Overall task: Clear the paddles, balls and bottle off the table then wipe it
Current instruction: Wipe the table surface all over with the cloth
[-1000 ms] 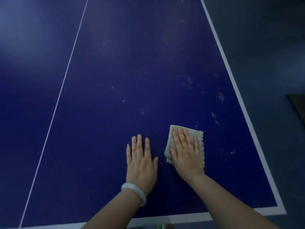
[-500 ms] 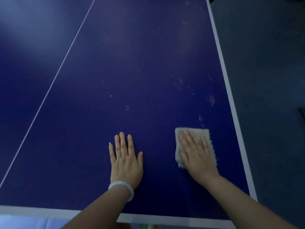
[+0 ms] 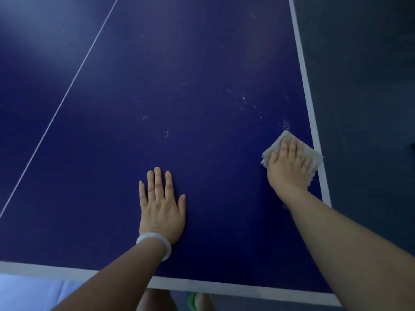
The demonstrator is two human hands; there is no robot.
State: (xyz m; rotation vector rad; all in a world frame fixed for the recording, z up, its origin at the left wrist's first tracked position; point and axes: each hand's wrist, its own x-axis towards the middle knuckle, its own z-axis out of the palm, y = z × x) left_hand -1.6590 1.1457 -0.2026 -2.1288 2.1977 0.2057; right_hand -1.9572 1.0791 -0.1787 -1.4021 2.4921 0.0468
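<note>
Grey cloth (image 3: 292, 151) under flat fingers (image 3: 292, 151).

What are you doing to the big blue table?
A person is wiping it. The right hand presses a grey cloth flat on the table, at its right white edge line. The left hand lies flat on the blue top, holding nothing. Pale specks show just beyond the cloth and farther out. No paddles, balls or bottle are in view.
</note>
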